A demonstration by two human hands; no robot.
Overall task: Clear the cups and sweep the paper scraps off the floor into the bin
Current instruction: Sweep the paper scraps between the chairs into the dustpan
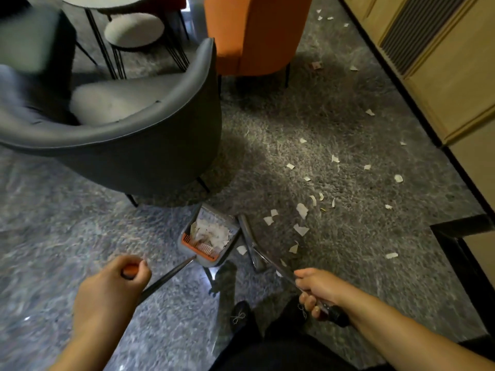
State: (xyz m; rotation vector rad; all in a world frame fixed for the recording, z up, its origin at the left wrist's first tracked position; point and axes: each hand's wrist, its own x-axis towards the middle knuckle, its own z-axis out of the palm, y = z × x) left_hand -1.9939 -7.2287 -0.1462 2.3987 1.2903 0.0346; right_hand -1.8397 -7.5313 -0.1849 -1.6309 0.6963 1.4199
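Here, white paper scraps [302, 210] lie at one o'clock from the right hand [317, 289] gripping the grey long-handled broom [250, 236]; the left hand [126, 277] holds the dustpan's handle.

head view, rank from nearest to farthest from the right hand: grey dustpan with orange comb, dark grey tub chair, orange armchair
From the right hand, which grips the broom handle:
1. Grey dustpan with orange comb, just ahead and to the left on the floor, holding paper scraps.
2. Dark grey tub chair, farther ahead on the left.
3. Orange armchair, farthest, at the top of the view.
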